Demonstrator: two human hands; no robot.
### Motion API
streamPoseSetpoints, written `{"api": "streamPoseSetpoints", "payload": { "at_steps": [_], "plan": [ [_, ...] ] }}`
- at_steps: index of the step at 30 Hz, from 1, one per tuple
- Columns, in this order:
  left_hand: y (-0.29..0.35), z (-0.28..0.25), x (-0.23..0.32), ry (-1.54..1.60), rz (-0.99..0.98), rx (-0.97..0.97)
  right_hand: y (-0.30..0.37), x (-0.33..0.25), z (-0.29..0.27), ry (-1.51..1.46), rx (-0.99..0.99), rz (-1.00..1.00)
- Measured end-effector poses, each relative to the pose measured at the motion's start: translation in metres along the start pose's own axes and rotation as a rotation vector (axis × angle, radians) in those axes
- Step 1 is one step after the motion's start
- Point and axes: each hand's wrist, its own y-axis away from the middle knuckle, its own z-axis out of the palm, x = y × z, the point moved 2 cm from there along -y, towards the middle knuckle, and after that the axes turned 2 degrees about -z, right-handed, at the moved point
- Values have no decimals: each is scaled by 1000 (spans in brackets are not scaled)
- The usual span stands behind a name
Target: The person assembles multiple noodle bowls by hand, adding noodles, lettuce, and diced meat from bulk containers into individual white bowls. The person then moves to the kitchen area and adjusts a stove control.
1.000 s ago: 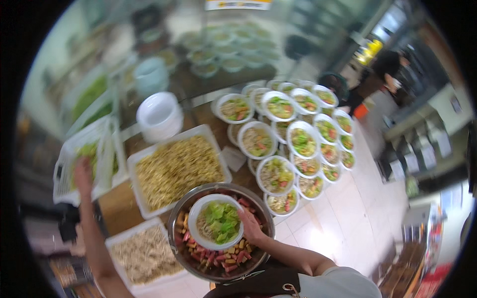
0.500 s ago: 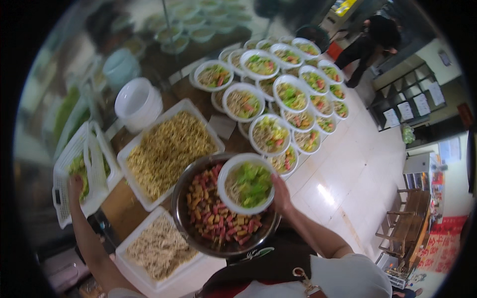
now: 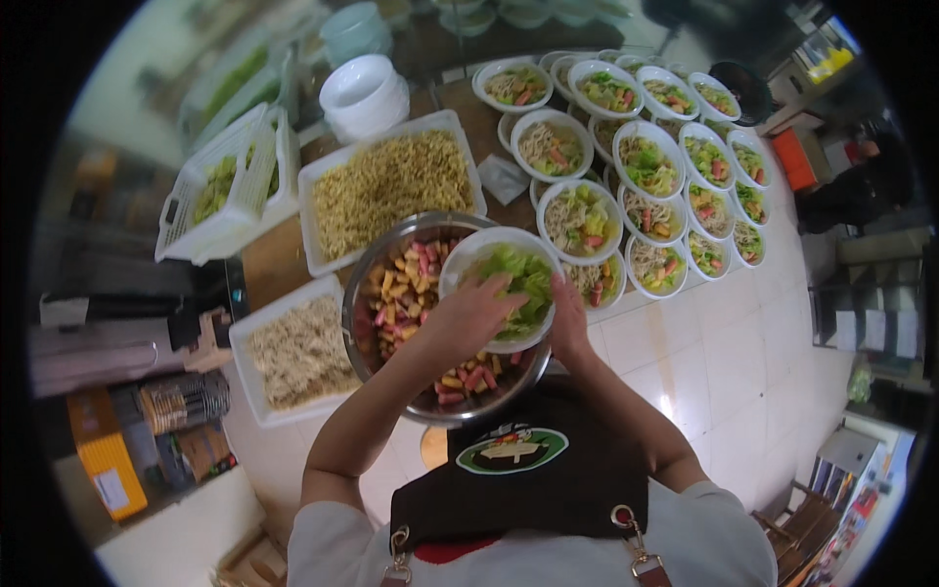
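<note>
The white bowl [image 3: 454, 266] hides fingers of the right hand [image 3: 569, 321] and part of the steel basin [image 3: 531, 377]; the left hand [image 3: 469, 315] covers some lettuce [image 3: 529, 278]; a person [image 3: 873, 183] (far right) is blurred.

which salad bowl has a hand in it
The bowl the right hand holds over the basin: the left hand touches its lettuce; other salad bowls hold only food.

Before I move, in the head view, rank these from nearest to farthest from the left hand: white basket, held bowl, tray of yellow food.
From the left hand:
1. Held bowl: directly beneath it.
2. Tray of yellow food: ahead and to the left.
3. White basket: farther left, beyond the tray.
</note>
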Motion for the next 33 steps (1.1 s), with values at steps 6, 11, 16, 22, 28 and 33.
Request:
{"api": "streamPoseSetpoints", "payload": {
  "at_steps": [6,11,16,22,28,33],
  "plan": [
    [55,-7,-39,476,-568,349,20,-20,-77,169,101,-77],
    [129,122,-88,70,-790,180,32,-30,-135,128,168,-58],
    [118,170,-99,-193,-846,173,41,-33,-170,204,276,-76],
    [116,140,-110,234,-838,180,60,-54,-148,117,239,-86],
    [62,150,-80,-258,-695,-193,61,-48,-139,58,350,-80],
    [65,162,-88,-269,-664,-216,65,-52,-129,18,388,-70]
  ]
}}
